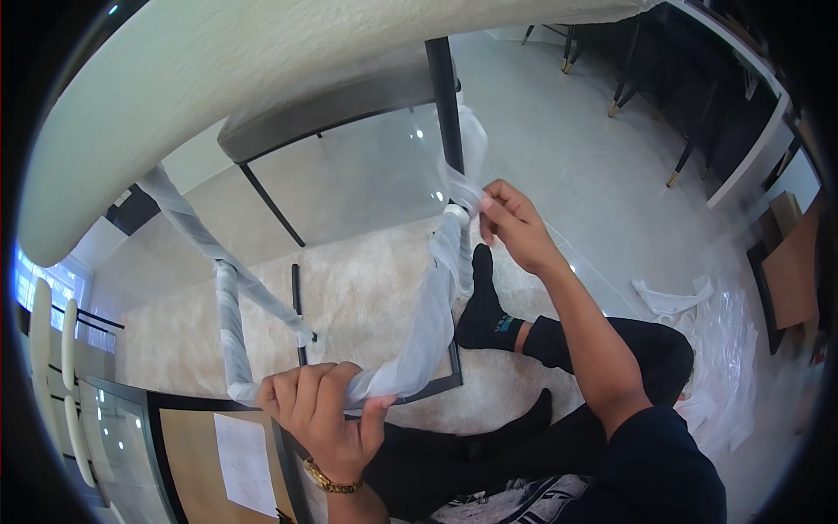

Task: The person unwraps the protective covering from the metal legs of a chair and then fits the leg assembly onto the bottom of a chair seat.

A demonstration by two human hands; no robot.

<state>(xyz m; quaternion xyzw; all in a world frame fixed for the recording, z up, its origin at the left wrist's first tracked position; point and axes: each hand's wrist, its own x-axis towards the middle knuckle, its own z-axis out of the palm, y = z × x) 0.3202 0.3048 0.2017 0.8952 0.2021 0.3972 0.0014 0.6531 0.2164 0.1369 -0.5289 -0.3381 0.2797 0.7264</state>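
your left hand [319,415] curls round the wrapped bar [410,362], lower centre of the frame; your right hand [515,223], fingertips together, pinches the wrap [463,188], upper centre. wrap covers the bar; the black leg [443,105] is bare higher up, so work looks partway.

white wrap [410,349]: partly hidden by left hand [319,410] | left forearm [360,506]: cut off by lower edge

Above the tiled floor [559,131] at the frame's upper right there is passage, while the pale slab [218,70] across the upper left, black leg [444,96] at top centre and wrapped bar [421,332] at lower centre obstruct.
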